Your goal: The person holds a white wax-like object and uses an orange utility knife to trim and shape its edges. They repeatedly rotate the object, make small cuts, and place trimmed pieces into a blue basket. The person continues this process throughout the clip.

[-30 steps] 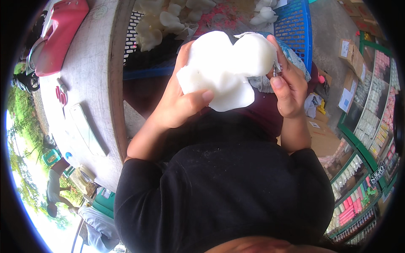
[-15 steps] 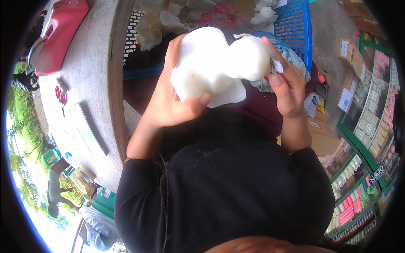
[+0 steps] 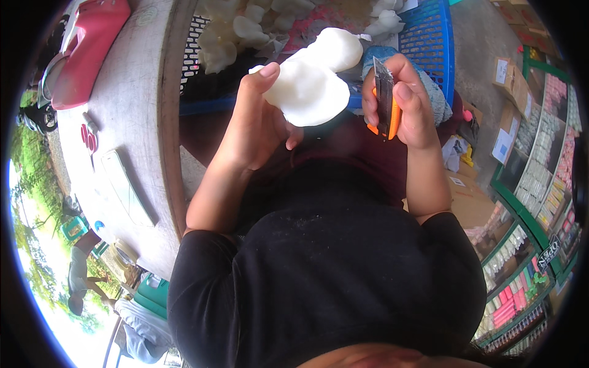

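Observation:
My left hand [image 3: 248, 126] is closed on a lumpy white wax-like piece [image 3: 310, 92] with rounded lobes, its thumb over the near edge. The piece is held up in front of my lap, by the near rim of a blue plastic basket [image 3: 438, 43]. To its right, my right hand [image 3: 414, 113] grips an orange and black utility knife [image 3: 388, 101]. Its blade points up and away, apart from the white piece. Similar pale pieces [image 3: 215, 55] lie in the basket, together with pink scraps [image 3: 319, 21]. Behind my right hand hangs a light blue cloth [image 3: 423, 73].
On the left stands a worn table [image 3: 147, 110] with red-handled scissors [image 3: 88, 140], a phone-like slab [image 3: 127, 187] and a pinkish-red plastic object [image 3: 92, 52]. Cartons [image 3: 509, 76] and a green-framed shelf [image 3: 521, 211] of packed goods are to the right. Another person [image 3: 78, 276] is far left.
The right hand has moved off the white piece, and the utility knife now shows plainly in it. The left hand has turned and tilted the piece.

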A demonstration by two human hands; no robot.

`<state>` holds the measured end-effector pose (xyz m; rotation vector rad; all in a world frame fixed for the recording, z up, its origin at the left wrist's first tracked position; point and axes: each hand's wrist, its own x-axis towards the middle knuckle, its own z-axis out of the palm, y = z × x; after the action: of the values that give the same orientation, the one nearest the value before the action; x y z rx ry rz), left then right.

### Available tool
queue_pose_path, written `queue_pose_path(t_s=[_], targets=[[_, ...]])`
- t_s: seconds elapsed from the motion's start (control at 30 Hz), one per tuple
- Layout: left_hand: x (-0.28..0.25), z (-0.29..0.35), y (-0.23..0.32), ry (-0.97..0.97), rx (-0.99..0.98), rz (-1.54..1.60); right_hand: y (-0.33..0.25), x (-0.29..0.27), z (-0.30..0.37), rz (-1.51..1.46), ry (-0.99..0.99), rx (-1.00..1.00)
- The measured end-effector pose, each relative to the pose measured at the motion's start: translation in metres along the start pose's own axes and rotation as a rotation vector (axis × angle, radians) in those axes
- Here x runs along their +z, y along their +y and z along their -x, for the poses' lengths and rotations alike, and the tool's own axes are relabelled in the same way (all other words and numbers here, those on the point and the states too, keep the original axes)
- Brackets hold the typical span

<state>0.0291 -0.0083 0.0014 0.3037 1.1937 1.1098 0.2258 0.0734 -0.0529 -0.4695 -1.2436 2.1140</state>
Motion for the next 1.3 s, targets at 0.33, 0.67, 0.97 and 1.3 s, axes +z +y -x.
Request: queue_pose_path(t_s=[0.33, 0.67, 0.97, 1.3], targets=[[0.006, 0.013, 0.003, -0.105, -0.063, 0.026, -0.007, 0.016, 0.001, 0.935, 0.234, -0.286], [0.009, 0.014, 0.000, -0.161, 0.013, -0.033, 0.000, 0.022, -0.001, 0.998, 0.177, -0.426], [0.020, 0.017, 0.004, -0.162, 0.076, -0.039, -0.005, 0.025, 0.004, 1.011, 0.342, -0.435], [0.019, 0.017, 0.002, -0.177, 0.074, -0.074, -0.004, 0.019, 0.003, 1.107, 0.220, -0.436]])
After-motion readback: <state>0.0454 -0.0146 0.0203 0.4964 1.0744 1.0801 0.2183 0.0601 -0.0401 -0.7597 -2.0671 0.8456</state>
